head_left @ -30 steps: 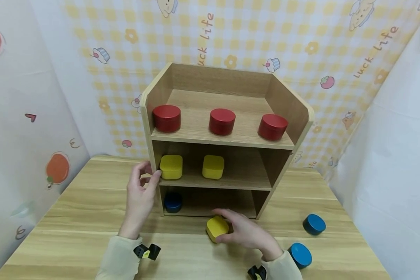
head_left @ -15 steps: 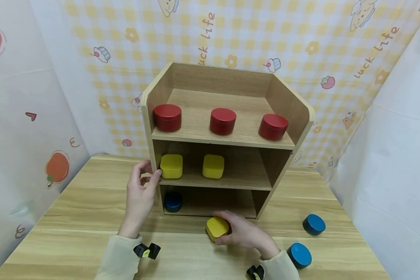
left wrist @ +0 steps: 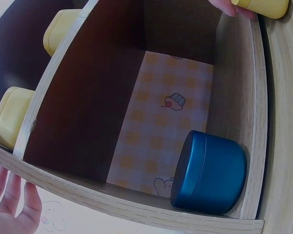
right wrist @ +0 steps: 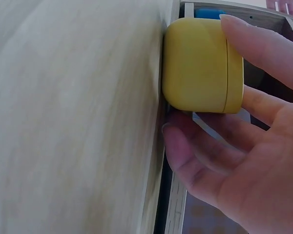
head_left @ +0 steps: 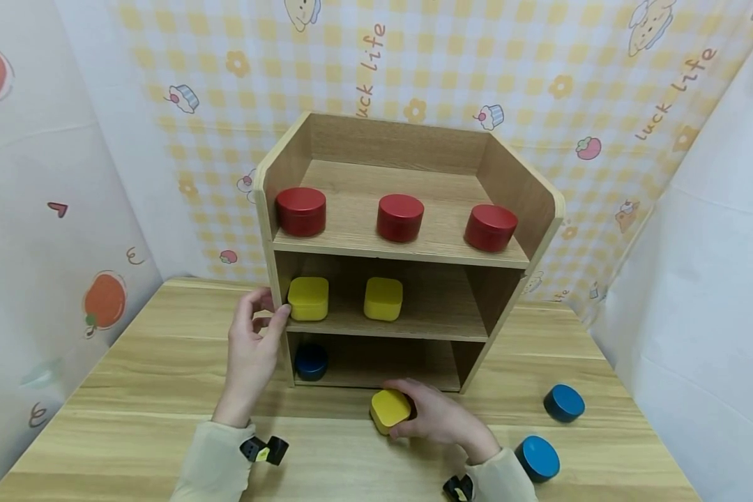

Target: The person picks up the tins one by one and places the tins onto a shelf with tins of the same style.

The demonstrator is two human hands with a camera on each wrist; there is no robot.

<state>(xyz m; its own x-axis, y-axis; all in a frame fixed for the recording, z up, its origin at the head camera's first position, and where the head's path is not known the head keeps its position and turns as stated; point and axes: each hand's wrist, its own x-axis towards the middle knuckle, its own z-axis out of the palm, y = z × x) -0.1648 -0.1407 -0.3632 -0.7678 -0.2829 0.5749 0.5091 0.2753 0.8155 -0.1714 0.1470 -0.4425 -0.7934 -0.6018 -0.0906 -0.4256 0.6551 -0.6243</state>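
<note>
There's the right hand [head_left: 439, 418], grasping a yellow box [head_left: 390, 410] between thumb and fingers, down on the table [head_left: 132, 390] just on the near side of the wooden shelf [head_left: 395, 143]! Over on the left, the left hand [head_left: 251, 348] is loose, thumb touching the shelf's near left edge. Up top, three red tins [head_left: 399, 219]; middle tier, two yellow containers [head_left: 383, 300], left and centre; a blue tin [head_left: 311, 362] lower left, two blue pots [head_left: 538, 459] off right.
</note>
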